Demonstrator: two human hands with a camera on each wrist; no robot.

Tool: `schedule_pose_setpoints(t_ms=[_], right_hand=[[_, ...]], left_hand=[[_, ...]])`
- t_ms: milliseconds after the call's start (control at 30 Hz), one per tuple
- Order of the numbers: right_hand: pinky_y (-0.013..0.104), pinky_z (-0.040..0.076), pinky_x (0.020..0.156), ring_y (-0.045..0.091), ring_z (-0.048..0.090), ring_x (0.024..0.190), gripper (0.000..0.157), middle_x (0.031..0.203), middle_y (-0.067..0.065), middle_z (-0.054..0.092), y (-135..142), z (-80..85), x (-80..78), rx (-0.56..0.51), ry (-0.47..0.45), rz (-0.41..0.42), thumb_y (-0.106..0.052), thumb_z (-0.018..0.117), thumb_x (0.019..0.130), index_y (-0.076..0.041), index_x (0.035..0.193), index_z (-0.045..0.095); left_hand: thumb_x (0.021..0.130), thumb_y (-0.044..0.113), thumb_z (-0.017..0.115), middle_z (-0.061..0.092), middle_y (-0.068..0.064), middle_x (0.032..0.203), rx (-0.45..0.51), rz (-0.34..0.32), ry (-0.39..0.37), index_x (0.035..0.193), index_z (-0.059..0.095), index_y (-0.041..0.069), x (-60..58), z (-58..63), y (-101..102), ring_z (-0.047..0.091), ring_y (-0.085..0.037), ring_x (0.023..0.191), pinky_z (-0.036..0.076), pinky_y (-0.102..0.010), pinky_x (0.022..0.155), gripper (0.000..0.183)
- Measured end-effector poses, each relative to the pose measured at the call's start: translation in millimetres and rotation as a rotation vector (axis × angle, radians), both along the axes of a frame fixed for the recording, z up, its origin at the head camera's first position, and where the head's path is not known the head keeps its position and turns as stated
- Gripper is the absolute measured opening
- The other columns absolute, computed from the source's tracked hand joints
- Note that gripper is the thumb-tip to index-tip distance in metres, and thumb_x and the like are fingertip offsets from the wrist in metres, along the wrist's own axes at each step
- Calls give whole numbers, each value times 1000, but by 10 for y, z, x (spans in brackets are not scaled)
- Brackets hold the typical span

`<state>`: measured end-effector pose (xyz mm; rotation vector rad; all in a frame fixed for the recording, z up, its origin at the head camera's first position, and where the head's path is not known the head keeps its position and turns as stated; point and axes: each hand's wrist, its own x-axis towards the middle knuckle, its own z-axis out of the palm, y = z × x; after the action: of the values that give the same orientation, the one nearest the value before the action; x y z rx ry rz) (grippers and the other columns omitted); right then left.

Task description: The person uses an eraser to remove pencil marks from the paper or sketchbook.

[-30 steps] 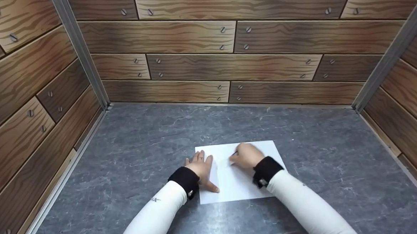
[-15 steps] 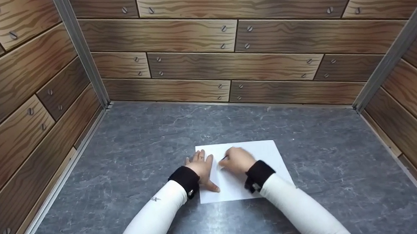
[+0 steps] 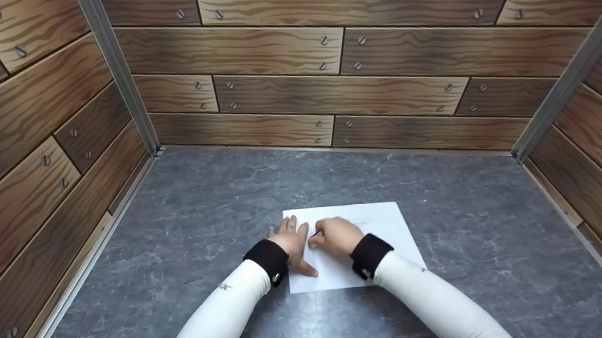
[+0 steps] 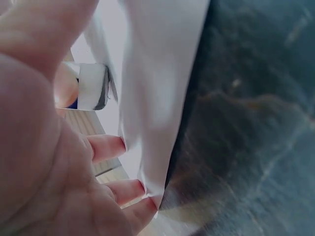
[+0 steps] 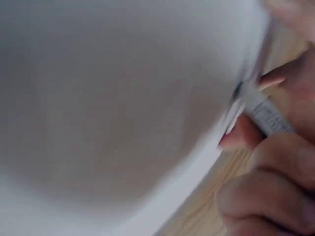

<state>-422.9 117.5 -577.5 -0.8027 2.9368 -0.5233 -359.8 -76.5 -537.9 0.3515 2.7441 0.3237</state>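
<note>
A white sheet of paper (image 3: 387,241) lies on the dark grey marbled surface. Near its left edge, my left hand (image 3: 288,248) presses the sheet down, fingers spread and thumb out to the side. My right hand (image 3: 339,236) pinches a small white eraser (image 4: 91,87) with a dark sleeve and holds it against the paper beside the left hand. In the left wrist view the eraser's end looks smudged dark. The right wrist view shows small print on its sleeve, with curled fingers (image 5: 268,196) around it. Faint grey marks (image 3: 359,222) show on the paper behind the right hand.
Wood-patterned panels (image 3: 276,93) wall in the grey surface (image 3: 220,194) at the back and both sides. Metal corner posts (image 3: 121,75) stand at the back left and back right. Black bands (image 3: 267,259) circle both wrists over white sleeves.
My right hand has moved left and slightly toward me across the paper with the eraser, uncovering faint marks. The left hand stays in place on the sheet.
</note>
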Motion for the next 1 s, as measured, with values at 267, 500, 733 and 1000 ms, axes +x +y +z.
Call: schedule_pose_setpoints(t_ms=[267,500,733,1000], right_hand=[[50,65,79,29,78,83,27,92,11,83,7,28,16,78,13,-51,-37,77,114,-11,106,78],[46,59,79,17,63,76,29,84,2,76,42,42,4,55,-60,99,-37,80,112,-14,96,75],[55,66,96,30,80,94,30,103,12,87,41,65,-58,62,-47,-17,-40,78,114,-11,107,81],[49,63,85,21,70,82,28,84,0,74,31,16,4,53,-106,129,-39,76,115,-17,98,72]], left_hand=[[90,61,100,14,-28,197,-4,0,-21,187,28,9,-18,32,-2,13,-46,186,21,-76,146,131],[88,58,102,18,-30,195,26,-6,16,185,32,8,18,13,-11,16,-48,185,22,-79,145,130],[88,60,102,19,-29,195,10,-1,28,185,32,9,24,30,-6,18,-47,185,23,-77,145,130],[89,62,101,17,-26,197,4,19,10,187,19,-1,31,33,4,17,-43,186,21,-74,147,142]])
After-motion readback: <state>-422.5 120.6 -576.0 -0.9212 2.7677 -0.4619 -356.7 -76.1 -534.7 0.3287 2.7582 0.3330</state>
